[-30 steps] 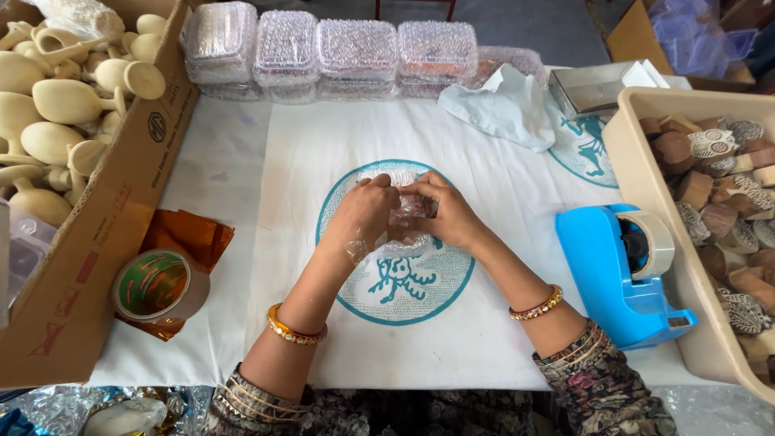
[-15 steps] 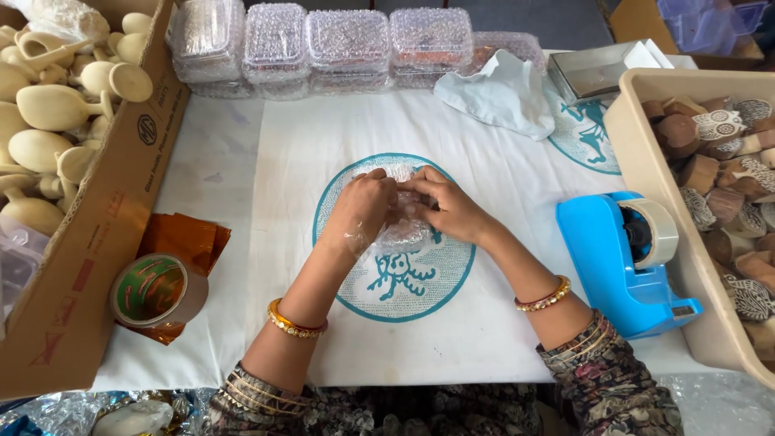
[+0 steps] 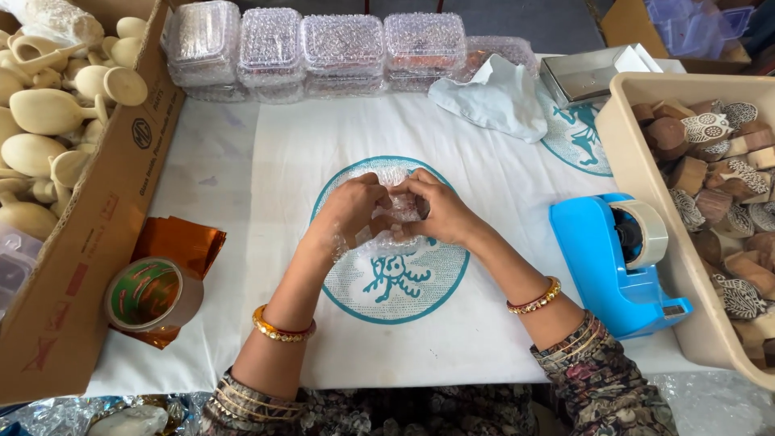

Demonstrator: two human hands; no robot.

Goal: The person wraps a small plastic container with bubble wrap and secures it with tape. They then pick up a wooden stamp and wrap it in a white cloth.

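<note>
While pressed together at the middle of the counter [image 3: 242,161], left hand [image 3: 349,211] and right hand [image 3: 440,214] each kept a closed grip on a small bubble-wrapped bundle [image 3: 395,206], over a teal round print [image 3: 404,278]. At three o'clock, blue tape dispenser [image 3: 609,262], then beige tub of carved wooden blocks [image 3: 646,186]. At eight o'clock, tape roll [image 3: 153,295]. At twelve o'clock, wrapped clear boxes [image 3: 323,48].

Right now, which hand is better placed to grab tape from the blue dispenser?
Right, probably. The right hand and left hand both grip the bubble-wrapped bundle at the cloth's centre, but the blue tape dispenser sits on the right hand's side, with nothing between them.
</note>
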